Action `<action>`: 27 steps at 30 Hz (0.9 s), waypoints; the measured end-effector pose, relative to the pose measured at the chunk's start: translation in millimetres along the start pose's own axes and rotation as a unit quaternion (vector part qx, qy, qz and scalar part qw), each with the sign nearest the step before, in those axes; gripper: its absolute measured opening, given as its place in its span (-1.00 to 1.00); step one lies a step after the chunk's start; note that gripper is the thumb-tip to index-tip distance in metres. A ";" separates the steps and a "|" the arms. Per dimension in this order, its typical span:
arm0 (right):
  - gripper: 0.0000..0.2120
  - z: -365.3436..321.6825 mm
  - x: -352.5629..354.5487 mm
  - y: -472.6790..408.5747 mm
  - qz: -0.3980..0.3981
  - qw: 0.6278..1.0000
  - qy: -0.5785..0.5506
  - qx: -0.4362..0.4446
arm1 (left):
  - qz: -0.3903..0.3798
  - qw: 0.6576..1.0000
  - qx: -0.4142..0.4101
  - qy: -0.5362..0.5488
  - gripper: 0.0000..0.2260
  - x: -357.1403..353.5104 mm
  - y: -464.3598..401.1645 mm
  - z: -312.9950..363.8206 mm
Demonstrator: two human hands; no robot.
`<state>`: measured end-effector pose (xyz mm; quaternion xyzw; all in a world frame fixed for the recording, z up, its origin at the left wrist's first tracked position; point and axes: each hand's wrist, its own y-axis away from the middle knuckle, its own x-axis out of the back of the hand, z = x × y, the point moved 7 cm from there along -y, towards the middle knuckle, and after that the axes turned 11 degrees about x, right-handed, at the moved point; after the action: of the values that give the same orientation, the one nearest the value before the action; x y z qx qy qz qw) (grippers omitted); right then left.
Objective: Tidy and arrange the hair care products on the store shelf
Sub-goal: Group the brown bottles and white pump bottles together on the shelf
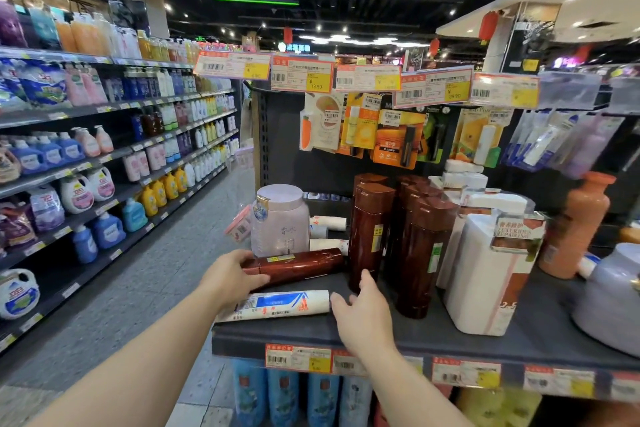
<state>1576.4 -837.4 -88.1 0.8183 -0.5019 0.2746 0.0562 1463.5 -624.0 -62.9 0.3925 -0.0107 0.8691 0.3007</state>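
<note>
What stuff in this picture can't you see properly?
- Head view: the lying brown bottle has its cap end covered by the left hand.
- The brown bottles at the back are mostly hidden by the upright brown bottles in front.
- The grey jar is cut off by the right edge.
- The price tags are too blurred to read.

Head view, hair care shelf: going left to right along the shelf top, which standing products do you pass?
Pink jar → standing brown bottles → white pump bottle with the "Luxurious Repairing" tag → orange bottle → lavender jar at the right edge.
</note>
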 end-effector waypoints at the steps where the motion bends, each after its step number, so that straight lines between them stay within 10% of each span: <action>1: -0.27 -0.3 0.6 -0.7 -0.004 1.000 -0.001 0.002 | -0.004 1.000 -0.004 -0.020 -0.39 0.3 -1.4 1.2; 12: -0.40 -8.2 4.1 1.8 -0.022 0.999 -0.017 0.022 | 0.018 0.973 -0.122 -0.195 -0.63 10.8 11.5 12.1; 22: -0.58 -68.2 -9.5 12.2 -0.109 0.977 -0.155 0.098 | -0.001 0.964 -0.134 0.230 -0.67 15.3 71.6 4.5; 27: -0.80 -75.8 11.5 7.6 -0.037 0.965 -0.226 0.127 | -0.026 0.952 -0.172 0.252 -0.67 -20.7 87.4 42.3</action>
<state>1544.1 -822.3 -19.8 0.8775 -0.4317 0.1422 -0.1532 1456.2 -717.0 -28.9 0.1034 -0.0739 0.9167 0.3787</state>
